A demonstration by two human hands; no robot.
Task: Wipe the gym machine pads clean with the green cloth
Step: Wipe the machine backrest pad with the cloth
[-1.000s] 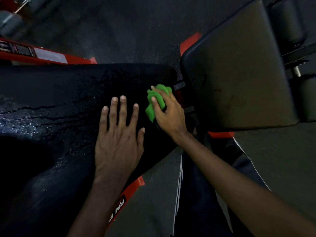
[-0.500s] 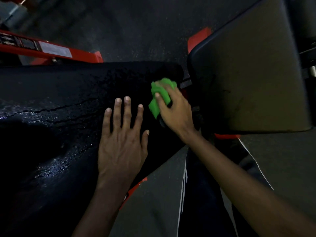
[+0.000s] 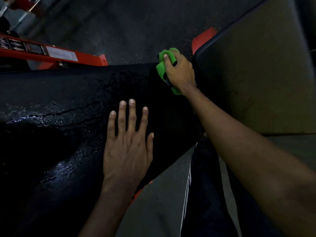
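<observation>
Green cloth (image 3: 162, 69) is bunched in the right hand (image 3: 179, 74), fingers curled round it, pressed at the far corner of the wet black pad (image 3: 68, 103). The left hand (image 3: 128, 147) lies flat on that pad, fingers spread, holding nothing. A second, duller pad (image 3: 256, 74) stands just beside the cloth, with the red frame (image 3: 51, 55) beyond.

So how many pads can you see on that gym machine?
2. One wet black pad lies under the flat left hand; one paler pad is at the right, beside the right hand gripping the green cloth. More may be hidden.
</observation>
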